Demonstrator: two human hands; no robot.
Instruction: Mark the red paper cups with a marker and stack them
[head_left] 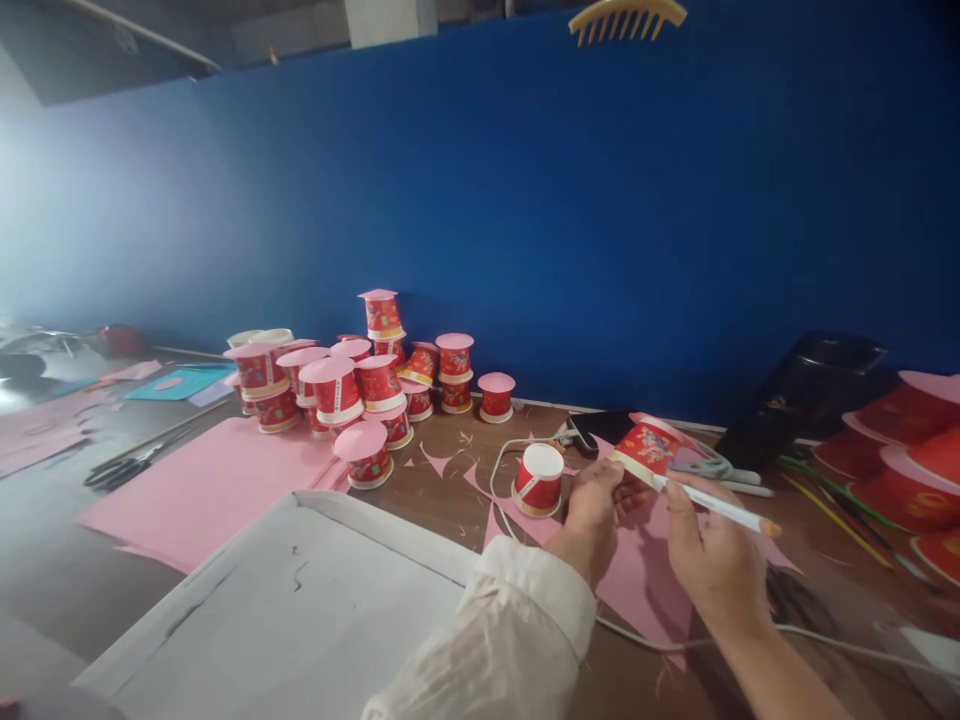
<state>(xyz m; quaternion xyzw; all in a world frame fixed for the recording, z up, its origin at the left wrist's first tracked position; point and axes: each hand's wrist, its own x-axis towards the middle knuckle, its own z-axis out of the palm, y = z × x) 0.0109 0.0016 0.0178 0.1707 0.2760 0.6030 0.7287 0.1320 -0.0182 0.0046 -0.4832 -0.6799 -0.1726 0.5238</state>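
Observation:
Between the fingers of my left hand [592, 515] is a red patterned paper cup [646, 445], tilted, with a piece of pink paper on its top. My right hand [716, 555] grips a white pen [716, 503] with an orange end. The pen's other end meets the cup's pale rim, and my fingers partly hide the contact. Beside my left hand a red paper cup [538, 485] stands upside down, its white base bare. Under both hands lies a cut sheet of pink paper [649, 580].
Several stacked red cups [330, 390] with pink discs stand along the blue partition [480, 200]. More cups [907, 450] are at right, near a black object [802, 390]. Pink sheets [217, 480], scissors [139, 462], a white board [300, 610] and a cable [667, 645] lie on the table.

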